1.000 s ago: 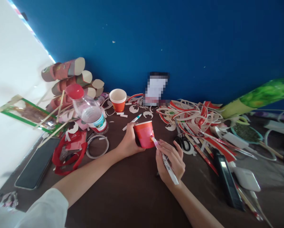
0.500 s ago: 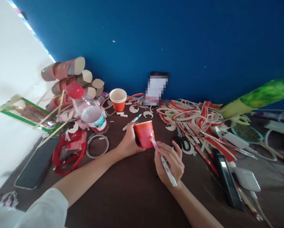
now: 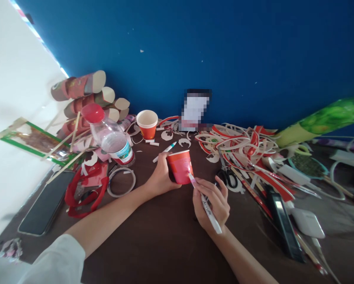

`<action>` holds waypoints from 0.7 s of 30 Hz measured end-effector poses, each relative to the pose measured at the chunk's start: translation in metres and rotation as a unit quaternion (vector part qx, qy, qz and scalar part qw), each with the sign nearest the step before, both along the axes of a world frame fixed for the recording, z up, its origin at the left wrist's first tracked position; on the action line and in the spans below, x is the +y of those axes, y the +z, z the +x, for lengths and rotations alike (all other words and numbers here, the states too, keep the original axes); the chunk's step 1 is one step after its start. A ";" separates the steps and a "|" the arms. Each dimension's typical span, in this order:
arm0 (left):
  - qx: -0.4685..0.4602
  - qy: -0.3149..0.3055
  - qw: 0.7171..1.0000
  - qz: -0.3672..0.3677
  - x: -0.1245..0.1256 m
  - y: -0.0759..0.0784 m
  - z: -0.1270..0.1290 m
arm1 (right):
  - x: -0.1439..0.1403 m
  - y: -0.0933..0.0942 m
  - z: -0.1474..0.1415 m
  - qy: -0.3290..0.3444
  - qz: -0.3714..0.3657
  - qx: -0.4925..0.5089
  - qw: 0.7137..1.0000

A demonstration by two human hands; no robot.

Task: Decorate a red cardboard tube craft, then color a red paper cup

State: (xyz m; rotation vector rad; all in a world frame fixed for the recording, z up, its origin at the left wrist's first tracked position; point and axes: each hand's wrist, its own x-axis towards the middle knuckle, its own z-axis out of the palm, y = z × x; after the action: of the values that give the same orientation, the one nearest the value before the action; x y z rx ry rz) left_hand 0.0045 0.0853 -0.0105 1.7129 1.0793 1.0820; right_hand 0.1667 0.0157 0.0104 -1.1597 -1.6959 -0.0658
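Note:
My left hand [image 3: 162, 176] is closed around the left side of a red paper cup [image 3: 179, 167], which is held slightly tilted over the table. Pink paint covers part of the cup's wall. In my right hand [image 3: 213, 200] is a white acrylic marker [image 3: 211, 215], its tip at the lower right of the cup's wall. Behind the cup lies another marker [image 3: 165, 152] with a teal band. Scissors with black handles [image 3: 228, 178] rest to the right of my right hand.
A plastic bottle [image 3: 112, 138], a tape roll [image 3: 121, 182], a red ribbon loop [image 3: 86, 197] and a phone [image 3: 45, 205] lie to the left. Stacked paper cups [image 3: 147, 125] stand behind. Paper strips [image 3: 239, 144], a black box cutter [image 3: 285, 225] and a white case [image 3: 308, 223] are on the right.
The marker tip has shifted very slightly down along the cup's wall, with my right hand almost in place. My left hand and the cup stay put.

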 end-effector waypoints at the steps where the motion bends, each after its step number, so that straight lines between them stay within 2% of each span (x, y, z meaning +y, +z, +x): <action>1: 0.000 0.001 1.000 -0.001 0.000 0.000 0.000 | 0.000 0.000 0.000 -0.007 -0.002 0.005 1.000; 8: -0.012 -0.005 1.000 -0.003 0.000 -0.001 0.000 | 0.000 0.000 0.000 0.008 -0.001 0.003 1.000; 13: -0.003 0.004 1.000 -0.007 0.000 -0.001 0.000 | 0.000 0.001 0.000 -0.017 -0.010 0.013 1.000; 17: -0.008 -0.004 1.000 -0.004 0.000 0.000 0.000 | -0.001 0.001 0.000 0.014 -0.002 0.003 1.000; 21: -0.003 0.004 1.000 -0.006 0.000 0.002 0.001 | -0.001 -0.001 0.001 -0.009 -0.008 0.015 1.000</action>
State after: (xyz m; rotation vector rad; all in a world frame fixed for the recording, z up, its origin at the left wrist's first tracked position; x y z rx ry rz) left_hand 0.0051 0.0848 -0.0087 1.6964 1.0869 1.0842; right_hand 0.1681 0.0150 0.0093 -1.1833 -1.6616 -0.0448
